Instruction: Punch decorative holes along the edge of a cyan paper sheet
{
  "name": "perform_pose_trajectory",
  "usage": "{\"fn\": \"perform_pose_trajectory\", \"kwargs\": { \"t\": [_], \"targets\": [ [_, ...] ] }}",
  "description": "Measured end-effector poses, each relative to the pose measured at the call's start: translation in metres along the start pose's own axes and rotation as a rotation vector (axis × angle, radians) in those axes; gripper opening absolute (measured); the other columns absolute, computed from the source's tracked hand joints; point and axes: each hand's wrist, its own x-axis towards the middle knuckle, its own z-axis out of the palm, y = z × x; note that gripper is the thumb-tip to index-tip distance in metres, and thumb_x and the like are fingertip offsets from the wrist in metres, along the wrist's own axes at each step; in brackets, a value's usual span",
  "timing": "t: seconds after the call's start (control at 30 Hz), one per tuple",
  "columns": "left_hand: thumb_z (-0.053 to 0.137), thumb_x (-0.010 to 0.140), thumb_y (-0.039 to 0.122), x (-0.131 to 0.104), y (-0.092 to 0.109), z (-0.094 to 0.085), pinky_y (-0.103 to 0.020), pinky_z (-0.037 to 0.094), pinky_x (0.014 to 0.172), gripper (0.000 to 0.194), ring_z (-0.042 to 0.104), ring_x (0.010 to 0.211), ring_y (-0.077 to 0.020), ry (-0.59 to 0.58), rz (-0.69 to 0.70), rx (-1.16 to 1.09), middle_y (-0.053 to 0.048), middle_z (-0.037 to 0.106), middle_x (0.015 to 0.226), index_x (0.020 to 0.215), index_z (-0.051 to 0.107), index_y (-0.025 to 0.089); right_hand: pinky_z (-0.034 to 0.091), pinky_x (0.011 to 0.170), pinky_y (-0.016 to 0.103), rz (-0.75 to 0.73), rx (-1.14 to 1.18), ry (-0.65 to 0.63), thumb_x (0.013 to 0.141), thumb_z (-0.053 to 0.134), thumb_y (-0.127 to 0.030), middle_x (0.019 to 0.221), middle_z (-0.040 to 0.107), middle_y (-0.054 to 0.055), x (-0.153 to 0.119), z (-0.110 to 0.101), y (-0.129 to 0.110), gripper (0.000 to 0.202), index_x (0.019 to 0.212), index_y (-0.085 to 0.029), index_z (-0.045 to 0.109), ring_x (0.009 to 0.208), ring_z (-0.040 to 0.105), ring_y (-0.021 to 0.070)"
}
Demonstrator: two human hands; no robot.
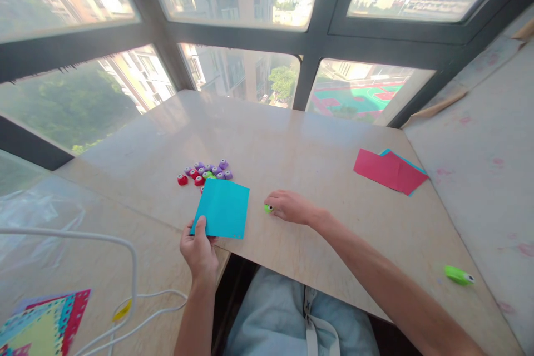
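My left hand (200, 250) pinches a square sheet of blue paper (225, 208) by its lower left corner, thumb on top. A few tiny holes show near the sheet's lower right corner. To the right of the paper, my right hand (287, 206) has its fingers closed around a small green craft punch (268, 208) at the table surface. The hand covers part of that punch. Behind the blue sheet lies a cluster of small punches, among them a purple punch (223, 164) and a red punch (182, 179); the sheet hides some of them.
Red paper (387, 172) overlaps a blue sheet at the right. A green punch (459, 275) lies near the right wall. Patterned papers (45, 325) and a white cable (136, 267) are at the lower left. Windows border the table (283, 139).
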Motion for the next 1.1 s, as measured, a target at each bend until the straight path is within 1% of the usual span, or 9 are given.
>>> {"fn": "perform_pose_trajectory", "kwargs": {
  "t": [0.13,0.23,0.4,0.47,0.57,0.7,0.9,1.0,1.1],
  "targets": [
    [0.075,0.057,0.043,-0.016,-0.004,0.012,-0.02,0.041,0.043,0.051,0.048,0.05,-0.0085,-0.113,-0.055,-0.027,0.002,0.056,0.072,0.094,0.053,0.015,0.047,0.079,0.03,0.152,0.253,0.23,0.087,0.06,-0.018,0.102,0.066,0.007,-0.036,0.004,-0.002,0.021,0.107,-0.016,0.064,0.089,0.061,0.0193],
    [0.077,0.057,0.042,-0.03,-0.008,0.023,-0.021,0.044,0.043,0.052,0.05,0.05,-0.0089,-0.176,-0.075,-0.049,0.002,0.056,0.071,0.094,0.053,0.015,0.048,0.072,0.027,0.309,0.415,0.418,0.088,0.059,-0.025,0.094,0.066,0.006,-0.071,0.012,-0.005,0.021,0.106,-0.016,0.065,0.079,0.06,0.016],
    [0.079,0.06,0.039,-0.055,-0.014,0.045,-0.02,0.047,0.042,0.053,0.051,0.05,-0.0082,-0.311,-0.113,-0.058,0.001,0.058,0.073,0.098,0.052,0.013,0.052,0.07,0.027,0.546,0.568,0.611,0.086,0.064,-0.039,0.09,0.066,0.006,-0.125,0.023,-0.01,0.039,0.117,-0.016,0.061,0.077,0.063,0.0165],
    [0.078,0.062,0.039,-0.065,-0.017,0.054,-0.02,0.048,0.043,0.052,0.052,0.051,-0.0082,-0.372,-0.118,-0.059,0.0,0.058,0.075,0.098,0.052,0.013,0.053,0.071,0.027,0.596,0.59,0.652,0.085,0.065,-0.04,0.091,0.067,0.006,-0.14,0.023,-0.013,0.04,0.118,-0.016,0.06,0.08,0.065,0.0174],
    [0.076,0.068,0.035,-0.082,-0.022,0.067,-0.023,0.054,0.048,0.047,0.056,0.053,-0.0092,-0.45,-0.115,-0.041,-0.002,0.06,0.08,0.101,0.051,0.013,0.054,0.073,0.028,0.628,0.575,0.673,0.086,0.065,-0.037,0.092,0.069,0.005,-0.157,0.021,-0.018,0.03,0.11,-0.018,0.063,0.08,0.065,0.0171],
    [0.071,0.076,0.021,-0.105,-0.034,0.075,-0.027,0.059,0.061,0.042,0.064,0.063,-0.0118,-0.525,-0.172,-0.012,-0.007,0.063,0.094,0.109,0.046,0.013,0.053,0.071,0.026,0.66,0.541,0.7,0.085,0.065,-0.033,0.091,0.069,0.004,-0.172,0.021,-0.021,0.024,0.104,-0.02,0.066,0.076,0.064,0.0159],
    [0.066,0.081,0.012,-0.134,-0.058,0.067,-0.034,0.06,0.075,0.052,0.065,0.088,-0.0166,-0.545,-0.25,0.036,-0.013,0.062,0.112,0.126,0.039,0.016,0.053,0.068,0.026,0.716,0.528,0.752,0.084,0.066,-0.033,0.089,0.069,0.003,-0.179,0.03,-0.024,0.023,0.104,-0.02,0.068,0.073,0.063,0.0157],
    [0.069,0.08,0.015,-0.144,-0.065,0.058,-0.034,0.06,0.078,0.06,0.064,0.095,-0.0181,-0.591,-0.26,0.061,-0.015,0.06,0.119,0.131,0.037,0.017,0.053,0.07,0.027,0.721,0.502,0.77,0.085,0.066,-0.032,0.095,0.069,0.004,-0.177,0.035,-0.026,0.025,0.107,-0.02,0.068,0.076,0.064,0.0166],
    [0.073,0.078,0.024,-0.148,-0.067,0.051,-0.033,0.059,0.077,0.056,0.063,0.099,-0.0194,-0.696,-0.305,0.098,-0.015,0.059,0.123,0.124,0.044,0.015,0.053,0.071,0.028,0.714,0.471,0.775,0.085,0.066,-0.032,0.098,0.069,0.005,-0.176,0.039,-0.025,0.026,0.108,-0.02,0.067,0.078,0.064,0.0168]
  ]
}}
